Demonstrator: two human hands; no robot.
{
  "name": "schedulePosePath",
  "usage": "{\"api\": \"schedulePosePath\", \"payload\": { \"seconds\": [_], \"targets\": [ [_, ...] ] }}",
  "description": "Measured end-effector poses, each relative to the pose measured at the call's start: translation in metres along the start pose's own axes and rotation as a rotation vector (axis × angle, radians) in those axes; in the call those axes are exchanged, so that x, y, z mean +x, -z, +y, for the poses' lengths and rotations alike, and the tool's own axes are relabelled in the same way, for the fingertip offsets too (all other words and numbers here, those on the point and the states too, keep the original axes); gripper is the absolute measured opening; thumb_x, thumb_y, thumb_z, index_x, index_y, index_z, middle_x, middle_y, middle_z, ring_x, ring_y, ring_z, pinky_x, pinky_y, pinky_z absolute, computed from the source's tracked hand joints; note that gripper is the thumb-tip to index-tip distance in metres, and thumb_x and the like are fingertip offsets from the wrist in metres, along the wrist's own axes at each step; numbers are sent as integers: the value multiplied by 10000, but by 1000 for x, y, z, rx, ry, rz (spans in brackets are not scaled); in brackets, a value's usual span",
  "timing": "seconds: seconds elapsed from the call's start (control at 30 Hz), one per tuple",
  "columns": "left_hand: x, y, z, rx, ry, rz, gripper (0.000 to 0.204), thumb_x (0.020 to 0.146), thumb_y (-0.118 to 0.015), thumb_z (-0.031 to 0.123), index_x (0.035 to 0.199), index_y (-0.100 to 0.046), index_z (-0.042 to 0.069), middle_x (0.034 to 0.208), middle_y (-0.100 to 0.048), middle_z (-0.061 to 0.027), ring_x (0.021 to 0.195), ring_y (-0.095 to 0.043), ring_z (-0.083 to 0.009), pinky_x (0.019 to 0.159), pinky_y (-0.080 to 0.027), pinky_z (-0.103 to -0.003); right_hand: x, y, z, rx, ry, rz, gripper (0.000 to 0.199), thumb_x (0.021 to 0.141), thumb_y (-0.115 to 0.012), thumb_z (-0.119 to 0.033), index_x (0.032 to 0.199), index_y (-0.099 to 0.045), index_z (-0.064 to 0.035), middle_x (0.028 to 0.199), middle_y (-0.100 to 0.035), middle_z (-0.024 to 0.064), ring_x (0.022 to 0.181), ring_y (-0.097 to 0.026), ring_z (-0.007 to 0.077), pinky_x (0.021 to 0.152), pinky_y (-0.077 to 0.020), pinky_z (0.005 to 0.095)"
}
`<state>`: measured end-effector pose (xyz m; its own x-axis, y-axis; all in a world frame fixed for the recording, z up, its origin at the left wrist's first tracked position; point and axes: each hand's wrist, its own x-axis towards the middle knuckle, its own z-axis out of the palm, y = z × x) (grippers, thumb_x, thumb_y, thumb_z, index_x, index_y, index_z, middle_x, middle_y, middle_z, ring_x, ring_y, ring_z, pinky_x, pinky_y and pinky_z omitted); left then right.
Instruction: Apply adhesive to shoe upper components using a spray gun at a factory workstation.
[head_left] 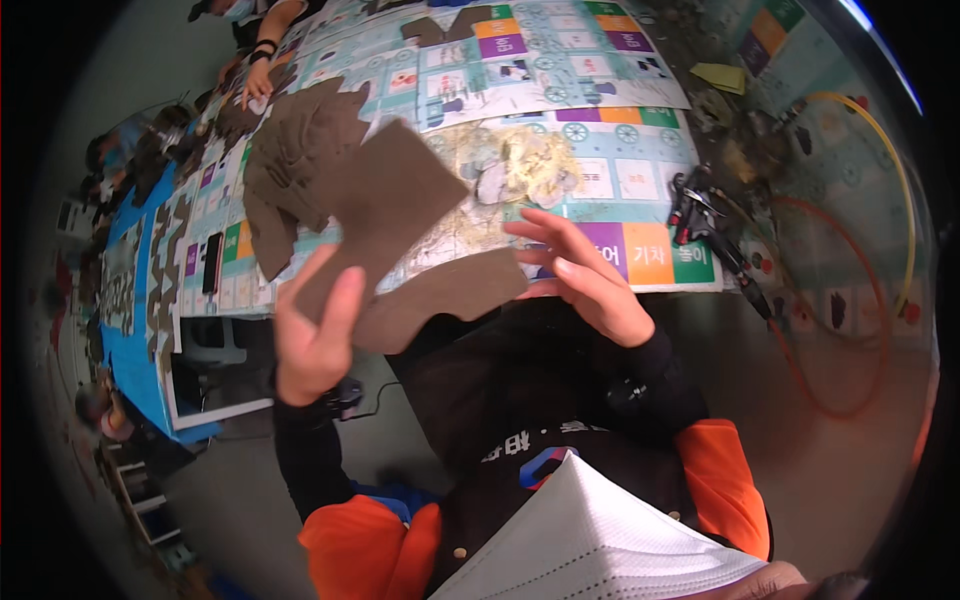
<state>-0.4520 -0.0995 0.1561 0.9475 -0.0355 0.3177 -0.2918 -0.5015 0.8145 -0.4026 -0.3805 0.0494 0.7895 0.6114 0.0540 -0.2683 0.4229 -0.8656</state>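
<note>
1. In the upper left of the frame a stack of brown cut-outs (290, 160) lies on the table (620, 180); another person's hand (258, 85) rests on the table beyond it.
2. Left of centre, the left hand (315, 340) is closed on a brown felt piece (385, 205), thumb in front and fingers behind.
3. That piece is lifted off the table and tilted, its long axis running from lower left to upper right, its broad end toward the top.
4. A second brown piece (440, 295) lies lower, curving off to the right; I cannot tell which hand bears it.
5. Right of centre, the right hand (590, 280) is open, fingers spread, its tips near the second piece.
6. Judging by the stack, many pieces seem already handled; this one is only in mid-air, not set down.
</note>
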Motion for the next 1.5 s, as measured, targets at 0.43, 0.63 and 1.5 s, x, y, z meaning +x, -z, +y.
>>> {"api": "schedulePosePath", "payload": {
  "seconds": [0.43,0.63,1.5],
  "targets": [
    [84,-110,-100,199,91,-74,307,929,-681,219,771,-549,-9,617,-535,-71,564,-450,-124,561,-404,-328,66,75,-52,-975,-47,483,399,862,-743,-146,1141,-588,92,743,-691,123,556,-643,140,532,-497,287],
    [87,-129,-118,19,185,-65,283,947,-684,233,820,-572,5,621,-549,-6,595,-494,-44,531,-395,-268,83,96,-52,-1097,-263,506,372,891,-717,-162,1154,-612,80,719,-647,70,528,-573,96,491,-456,256],
    [6,-93,-129,292,-100,274,98,919,-603,47,1013,-629,38,903,-672,-122,794,-663,-314,684,-520,-392,-69,131,-95,-1862,-194,424,657,693,-807,-72,1276,-512,-2,1259,-505,190,1227,-467,408,1010,-442,445]
  ]
}}
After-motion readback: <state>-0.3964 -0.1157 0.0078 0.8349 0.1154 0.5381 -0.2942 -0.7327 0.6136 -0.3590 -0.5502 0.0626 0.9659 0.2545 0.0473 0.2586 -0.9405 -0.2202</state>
